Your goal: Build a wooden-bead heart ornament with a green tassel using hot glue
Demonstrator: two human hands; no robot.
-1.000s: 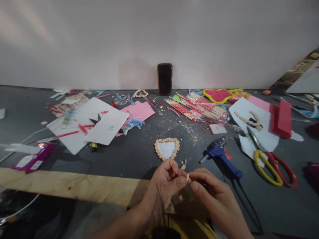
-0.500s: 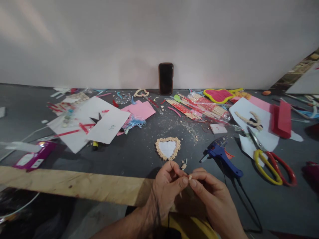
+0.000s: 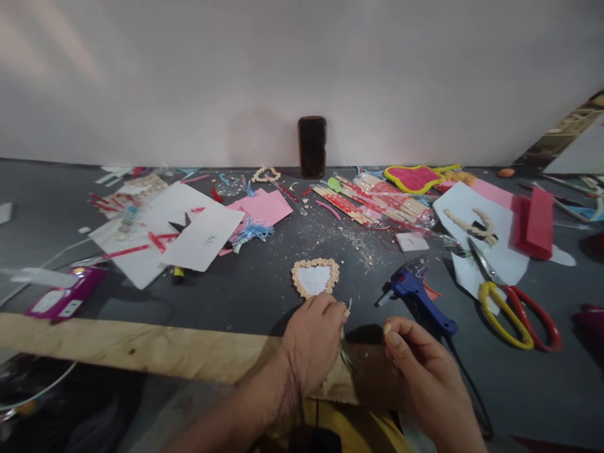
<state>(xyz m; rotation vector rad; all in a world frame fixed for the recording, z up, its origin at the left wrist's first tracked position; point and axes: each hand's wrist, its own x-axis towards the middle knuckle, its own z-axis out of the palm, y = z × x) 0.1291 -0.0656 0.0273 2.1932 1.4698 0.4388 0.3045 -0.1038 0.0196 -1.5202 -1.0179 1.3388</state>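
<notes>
Heart-shaped frame of pale beige pieces (image 3: 296,277) with white centre, flat on the dark worktop (image 3: 255,292), narrowing toward six o'clock; long axis unclear, tip covered. It lies at twelve o'clock from the left hand (image 3: 314,343), fingers curled, grasp unclear. Right hand (image 3: 427,371), four o'clock from frame, pinches a small pale piece (image 3: 387,329).

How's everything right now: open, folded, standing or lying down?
Phone: upright, screen dark.
Glue gun: lying down.
Scissors: lying down.
Red paper: folded.
Black blades: open, partly covered.
Heart: lying flat, bottom tip hidden.
Left hand: fingers curled, grip unclear.
Right hand: pinching a small pale piece.
</notes>
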